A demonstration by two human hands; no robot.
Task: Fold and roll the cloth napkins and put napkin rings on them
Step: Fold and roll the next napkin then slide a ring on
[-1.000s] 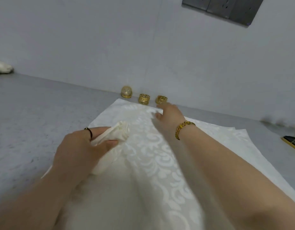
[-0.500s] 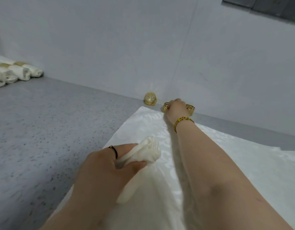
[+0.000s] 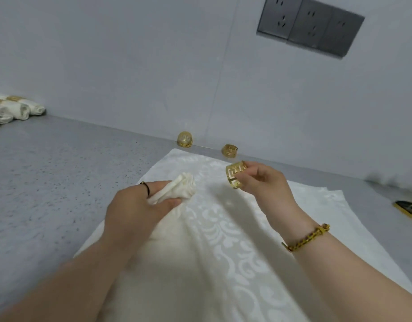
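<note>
Hands over the white cloth at the centre of the frame. The left hand point(image 3: 135, 205), just left of centre, has fingers and thumb curled tight around a rolled napkin point(image 3: 180, 189), whose bunched end pokes out towards the top of the picture. A thin black band point(image 3: 145, 187) sits on one finger. Right of it, the right hand point(image 3: 263, 182) pinches a gold napkin ring point(image 3: 235, 175) between thumb and fingertips, holding it in the air, opening turned towards the roll. Ring and roll are near each other but apart, nothing threaded yet. A gold bracelet point(image 3: 307, 237) circles the right wrist.

Beneath both hands lie flat patterned napkins point(image 3: 223, 247), spread on the grey speckled counter point(image 3: 49, 170) and running to the bottom edge. Above them, against the base of the wall, two spare gold rings stand well apart: one point(image 3: 184, 139) above the roll, the other point(image 3: 229, 151) just above the held ring. Far upper left, finished rolled napkins point(image 3: 17, 110) with gold bands lie side by side. Upper right, dark wall sockets point(image 3: 309, 26). At the right edge, a gold-rimmed object point(image 3: 409, 209), too cropped to identify.
</note>
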